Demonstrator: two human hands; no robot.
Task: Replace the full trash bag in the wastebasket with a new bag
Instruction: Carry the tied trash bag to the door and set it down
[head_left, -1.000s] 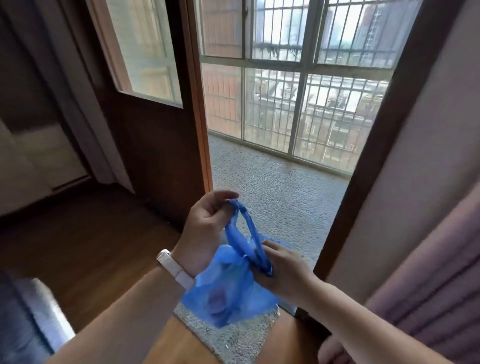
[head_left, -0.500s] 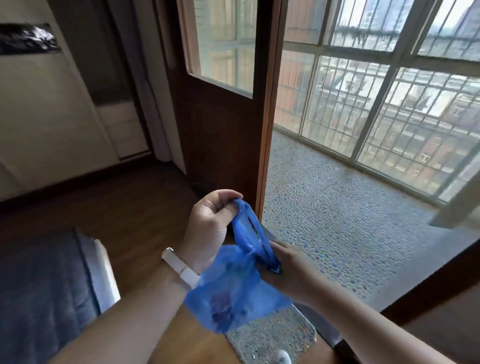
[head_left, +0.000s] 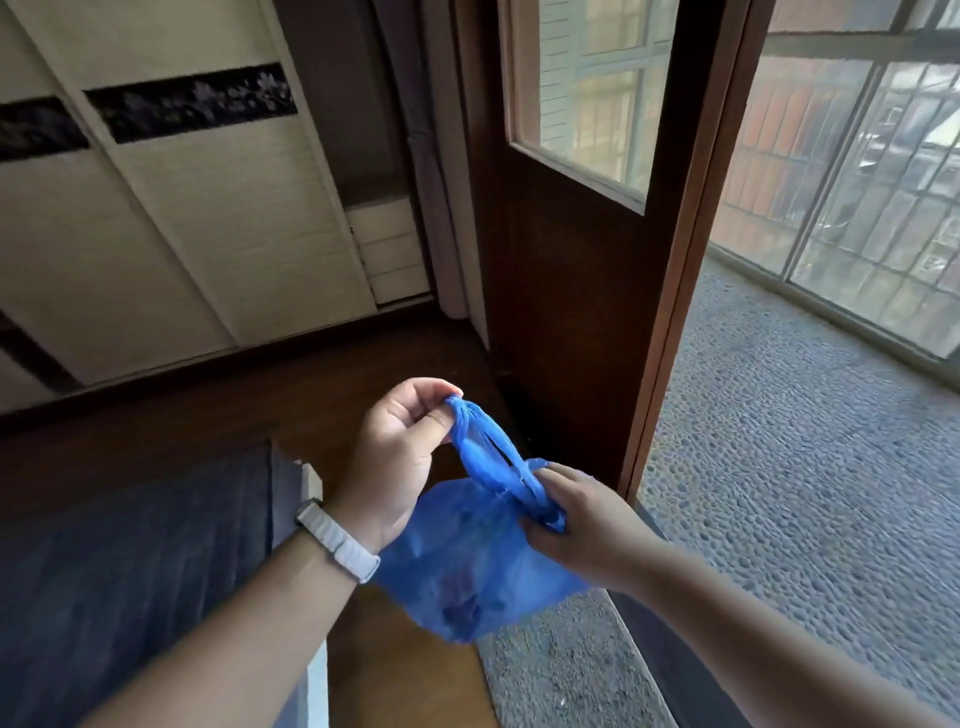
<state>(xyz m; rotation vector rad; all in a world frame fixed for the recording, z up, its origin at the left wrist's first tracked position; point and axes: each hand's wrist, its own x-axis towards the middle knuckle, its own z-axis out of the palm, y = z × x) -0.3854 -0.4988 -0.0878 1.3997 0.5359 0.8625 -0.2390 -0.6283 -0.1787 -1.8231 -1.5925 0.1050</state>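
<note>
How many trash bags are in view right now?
1. The blue bag hangs between both hands: the left hand pinches its handle ends, and the right hand grips its neck. Others may be out of frame.

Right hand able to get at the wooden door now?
Likely not yet: the way to the wooden door looks free, but the right hand grips the blue bag by its twisted handles, the left hand pinching their top.

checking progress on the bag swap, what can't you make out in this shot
All from the head view:
1. Contents of the blue bag: the tinted plastic shows only dark blurs.
2. Whether the handles are knotted: the right hand covers their base.
3. The bag's left side: behind the left hand and wrist.
4. The wastebasket and new bag: outside the frame.
</note>
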